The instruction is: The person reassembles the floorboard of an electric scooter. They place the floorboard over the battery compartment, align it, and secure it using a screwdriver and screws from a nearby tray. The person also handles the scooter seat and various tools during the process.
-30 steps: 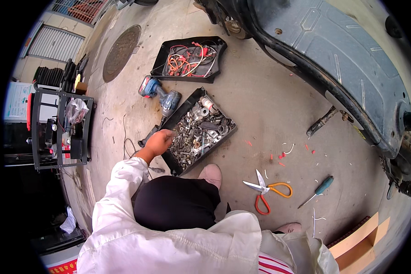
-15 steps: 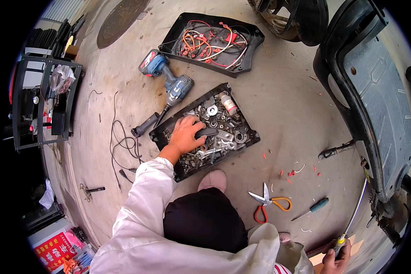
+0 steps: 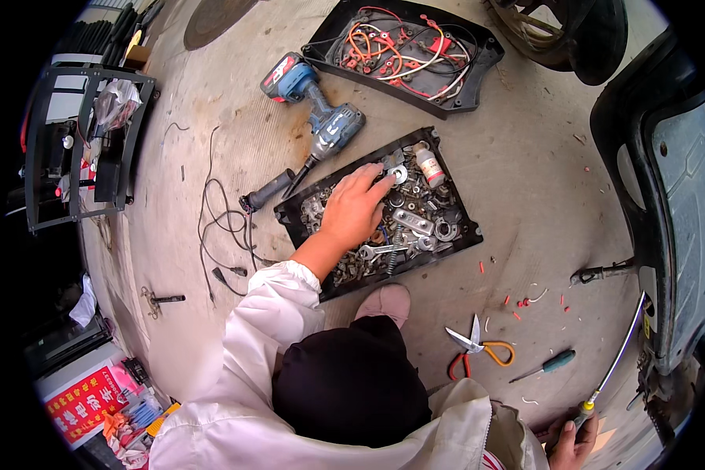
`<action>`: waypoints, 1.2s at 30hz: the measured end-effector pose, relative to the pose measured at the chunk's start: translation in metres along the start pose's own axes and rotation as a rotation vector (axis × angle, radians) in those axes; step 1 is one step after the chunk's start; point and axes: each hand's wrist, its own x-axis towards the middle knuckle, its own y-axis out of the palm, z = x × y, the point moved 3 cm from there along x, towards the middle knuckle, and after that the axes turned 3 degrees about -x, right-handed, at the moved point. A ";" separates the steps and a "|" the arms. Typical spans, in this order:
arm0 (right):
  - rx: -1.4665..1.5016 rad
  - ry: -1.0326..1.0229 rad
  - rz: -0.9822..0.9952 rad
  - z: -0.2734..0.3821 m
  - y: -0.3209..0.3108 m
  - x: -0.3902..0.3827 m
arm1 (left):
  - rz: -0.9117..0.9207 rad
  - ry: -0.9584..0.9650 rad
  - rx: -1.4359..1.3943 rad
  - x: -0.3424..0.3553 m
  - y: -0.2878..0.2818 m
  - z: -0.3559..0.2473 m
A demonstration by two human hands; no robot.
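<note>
My left hand [image 3: 347, 212] reaches into a black plastic tray [image 3: 457, 243] of loose nuts, washers, springs and metal parts, its fingers apart and resting on the pieces around a silver washer. A small white bottle [image 3: 431, 166] lies in the tray's upper right. My right hand [image 3: 573, 443] grips a long screwdriver [image 3: 612, 364] with a yellow collar at the lower right, its shaft angled up toward the scooter body. Beside the tray's left end lie a blue cordless impact tool [image 3: 333, 125] and a black cylindrical piece [image 3: 268, 190].
A second black tray [image 3: 466, 98] holds tangled wires. A scooter body [image 3: 674, 243] stands at the right. Orange-and-red-handled scissors [image 3: 497, 354], a teal screwdriver [image 3: 558, 360] and scraps lie by my feet. Cables [image 3: 223, 223] and a metal cart [image 3: 74, 211] are at the left.
My left hand has moved right and up, deeper over the parts. My right hand with the long screwdriver has come into view at the lower right. The head view has shifted.
</note>
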 end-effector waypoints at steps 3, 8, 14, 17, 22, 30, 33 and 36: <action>-0.019 -0.013 0.098 -0.001 -0.007 0.000 | 0.063 0.103 -0.006 0.024 0.022 0.005; -0.033 -0.039 0.070 -0.004 -0.016 -0.005 | 0.163 -0.021 0.009 0.017 0.027 0.022; 0.075 -0.002 -0.034 -0.015 -0.022 -0.009 | 0.100 -0.203 0.157 -0.061 0.004 0.052; 0.063 0.045 0.011 -0.019 -0.027 -0.007 | 0.119 -0.322 0.296 -0.087 -0.004 0.047; 0.074 0.022 0.123 -0.008 -0.021 -0.004 | -0.103 -0.159 -0.005 -0.057 -0.004 0.008; 0.061 0.011 0.138 -0.006 -0.021 -0.008 | 0.032 -0.110 -0.009 -0.062 0.022 0.018; 0.084 0.021 0.086 -0.004 -0.014 -0.011 | -0.098 -0.233 0.142 -0.073 0.013 0.019; 0.049 0.068 0.092 -0.007 -0.016 -0.011 | -0.010 -0.469 0.306 -0.081 0.007 0.030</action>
